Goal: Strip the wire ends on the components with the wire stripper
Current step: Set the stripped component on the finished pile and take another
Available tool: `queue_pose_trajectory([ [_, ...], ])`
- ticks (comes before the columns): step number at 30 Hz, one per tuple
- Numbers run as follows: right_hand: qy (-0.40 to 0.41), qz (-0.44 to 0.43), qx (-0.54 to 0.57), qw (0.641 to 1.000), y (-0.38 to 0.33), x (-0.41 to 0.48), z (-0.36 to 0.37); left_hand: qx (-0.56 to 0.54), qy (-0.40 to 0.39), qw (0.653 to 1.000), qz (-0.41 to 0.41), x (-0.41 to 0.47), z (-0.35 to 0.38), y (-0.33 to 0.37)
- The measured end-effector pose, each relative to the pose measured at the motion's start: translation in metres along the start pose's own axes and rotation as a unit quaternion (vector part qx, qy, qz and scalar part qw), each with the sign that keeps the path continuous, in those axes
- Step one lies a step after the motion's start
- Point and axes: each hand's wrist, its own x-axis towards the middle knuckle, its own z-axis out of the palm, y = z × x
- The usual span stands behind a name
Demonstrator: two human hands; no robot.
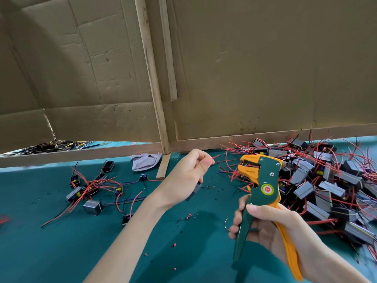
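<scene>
My right hand (271,227) grips the handles of the green and orange wire stripper (263,186), held upright with its jaws pointing left. My left hand (187,176) is raised over the table and pinches a red wire (214,157) between thumb and fingers; the wire's end pokes out toward the stripper's jaws, a short gap away. A grey component (194,190) hangs below that hand, partly hidden by the palm. A large pile of grey components with red wires (326,180) lies at the right.
A smaller group of components with red and black wires (93,190) lies at the left on the teal table (61,252). Bits of red insulation (187,217) are scattered in the middle. A crumpled cloth (144,161) and cardboard walls (255,68) stand behind.
</scene>
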Motion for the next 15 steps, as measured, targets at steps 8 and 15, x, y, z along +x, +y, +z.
queue_pose_trajectory([
  [8, -0.029, 0.009, -0.009, 1.000, -0.005, -0.003, 0.005, -0.053, -0.011, 0.998, 0.022, -0.003, 0.000, 0.010],
  [15, -0.076, 0.023, -0.045, 0.996, -0.006, -0.006, 0.007, -0.072, -0.008, 0.997, 0.037, -0.005, 0.003, 0.015],
])
